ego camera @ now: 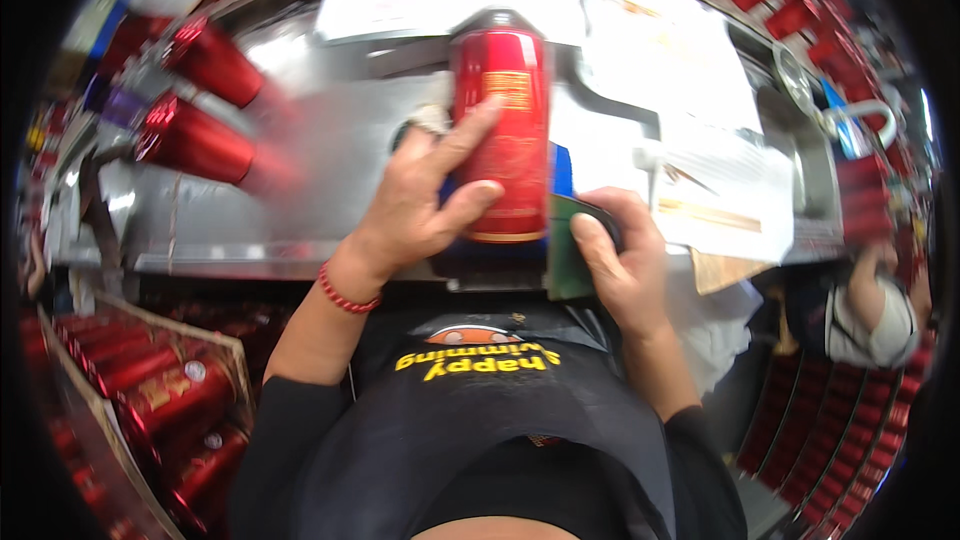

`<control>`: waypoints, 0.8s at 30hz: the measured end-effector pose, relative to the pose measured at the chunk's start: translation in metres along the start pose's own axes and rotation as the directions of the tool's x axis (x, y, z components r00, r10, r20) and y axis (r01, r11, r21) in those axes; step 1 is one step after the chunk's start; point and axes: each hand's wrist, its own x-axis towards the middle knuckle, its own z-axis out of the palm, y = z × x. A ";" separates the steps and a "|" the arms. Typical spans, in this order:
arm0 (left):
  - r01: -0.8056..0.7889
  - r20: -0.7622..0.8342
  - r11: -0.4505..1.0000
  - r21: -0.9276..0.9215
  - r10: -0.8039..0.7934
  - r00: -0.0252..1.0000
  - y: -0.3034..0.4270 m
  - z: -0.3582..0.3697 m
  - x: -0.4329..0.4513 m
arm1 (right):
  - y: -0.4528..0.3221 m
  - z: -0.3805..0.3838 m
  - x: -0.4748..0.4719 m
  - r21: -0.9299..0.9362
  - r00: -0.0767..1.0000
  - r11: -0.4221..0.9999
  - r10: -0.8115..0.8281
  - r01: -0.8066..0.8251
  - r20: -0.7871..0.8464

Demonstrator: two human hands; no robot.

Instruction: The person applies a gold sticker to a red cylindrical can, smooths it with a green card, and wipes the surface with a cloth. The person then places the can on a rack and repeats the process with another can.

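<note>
A glossy red metal canister (514,157) with gold print and a dark top end lies before me, its long side pointing away from me. My left hand (412,199) grips it from the left, thumb and forefinger laid on its upper surface. Blue material (561,169) shows beside and below the canister. In my right hand (630,259) is a flat green card-like scraper (568,247), pinched under the thumb near the canister's right side. Its lower face and the fingers beneath are hidden.
Two red canisters (196,136) lie on the metal worktop (330,165) at left. Printed sheets (667,52) cover the back and right, with a magnifying glass (793,75) beyond. A divided carton (142,322) of canisters stands lower left. Another person (870,307) is at far right, beside stacked red canisters (832,420).
</note>
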 end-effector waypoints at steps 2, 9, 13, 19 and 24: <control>-0.016 -0.040 0.999 0.035 0.017 0.999 0.001 0.000 -0.001 | 0.007 -0.003 0.008 0.057 0.998 0.997 -0.054 0.056 -0.024; -0.012 -0.039 1.000 0.004 0.012 0.999 -0.002 0.006 -0.001 | 0.020 0.000 0.022 -0.439 0.886 0.780 -0.454 0.447 0.095; -0.011 -0.053 1.000 -0.006 0.010 0.999 -0.005 0.006 -0.003 | 0.023 0.011 0.018 -0.447 0.877 0.757 -0.441 0.477 0.188; -0.005 -0.015 1.000 0.015 0.005 1.000 0.002 0.002 -0.001 | 0.022 0.007 0.019 -0.418 0.877 0.771 -0.436 0.480 0.204; -0.076 -0.051 0.997 0.022 0.077 0.996 -0.003 0.000 0.001 | 0.015 0.000 0.022 -0.411 0.882 0.782 -0.395 0.469 0.255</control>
